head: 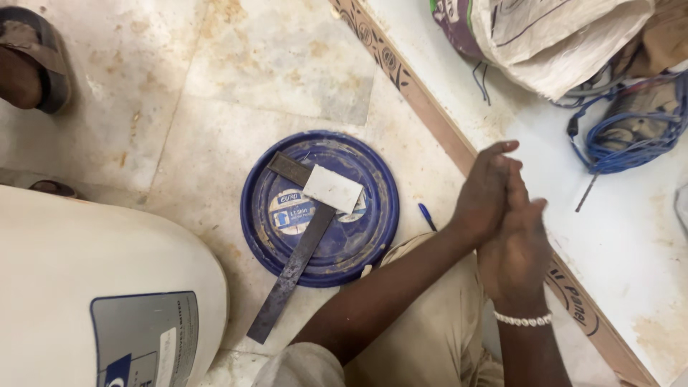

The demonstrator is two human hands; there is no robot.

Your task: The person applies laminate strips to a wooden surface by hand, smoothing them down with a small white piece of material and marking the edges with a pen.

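Pressing together right of the blue lid (319,208), left hand (486,195) and right hand (517,247) clasp, nothing visibly held. Round blue-white label under white card (332,188) and metal square (292,258); white printed sack (552,36) beyond.

Dark blue round lid (320,208), white card (332,188) on it; my wrist bead bracelet (523,319) white; blue cable coil (631,136) far right.

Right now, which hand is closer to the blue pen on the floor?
Left. The left hand is pressed against the right hand, just right of the blue pen; the right hand sits farther right and lower.
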